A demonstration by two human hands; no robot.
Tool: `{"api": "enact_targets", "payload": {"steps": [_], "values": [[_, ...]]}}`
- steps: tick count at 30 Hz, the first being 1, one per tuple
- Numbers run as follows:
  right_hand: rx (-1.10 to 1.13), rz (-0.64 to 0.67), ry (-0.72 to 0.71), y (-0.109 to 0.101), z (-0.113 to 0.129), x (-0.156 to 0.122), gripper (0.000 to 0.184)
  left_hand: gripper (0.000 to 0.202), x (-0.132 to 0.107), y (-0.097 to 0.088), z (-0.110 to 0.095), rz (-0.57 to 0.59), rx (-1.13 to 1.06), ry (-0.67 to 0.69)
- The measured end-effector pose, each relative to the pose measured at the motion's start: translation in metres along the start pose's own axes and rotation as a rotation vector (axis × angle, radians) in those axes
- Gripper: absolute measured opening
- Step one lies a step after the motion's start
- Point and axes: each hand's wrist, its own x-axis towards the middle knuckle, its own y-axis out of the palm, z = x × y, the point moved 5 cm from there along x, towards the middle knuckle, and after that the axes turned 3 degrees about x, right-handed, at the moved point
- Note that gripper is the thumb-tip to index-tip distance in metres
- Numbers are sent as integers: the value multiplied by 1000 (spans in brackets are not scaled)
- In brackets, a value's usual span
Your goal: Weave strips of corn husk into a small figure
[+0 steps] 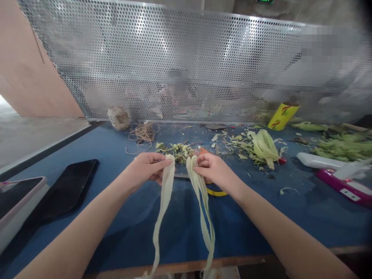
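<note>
My left hand [147, 167] is closed in a pinch on the top of a pale green husk strip [163, 201] that hangs down past the table's front edge. My right hand [213, 168] is closed on the top of a second bunch of pale husk strips [203, 205], which also dangle towards the front edge. The two hands are held a little apart above the blue table top [145, 232]. Just behind them lies a small heap of green scraps [177, 150].
Two dark phones [66, 190] lie at the left. A pile of green husks [263, 146], a yellow cup [281, 115], a ball of twine [118, 117], loose fibres [143, 132] and pink and white tools [340, 184] lie at the back and right. A perforated metal screen [186, 66] stands behind.
</note>
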Motion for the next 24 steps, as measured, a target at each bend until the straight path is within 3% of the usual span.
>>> {"api": "enact_targets", "payload": {"steps": [9,11,13,15,18,21,24], "values": [[-139,116,24,9,-11,3,5,18,3,-3,1,-127,174,101],[-240,61,-99,8,-4,0,9,16,2,0,1,-117,163,96],[-390,-16,-315,8,11,-6,14,17,1,4,1,-90,155,85],[-459,-5,-481,14,21,-13,18,17,1,10,0,-55,160,74],[-428,52,-535,21,24,-17,17,15,0,19,0,14,178,60],[-479,-5,-563,20,23,-18,14,18,-1,27,0,109,165,78],[-545,0,-568,19,23,-19,12,22,-2,30,-3,129,170,153]]}}
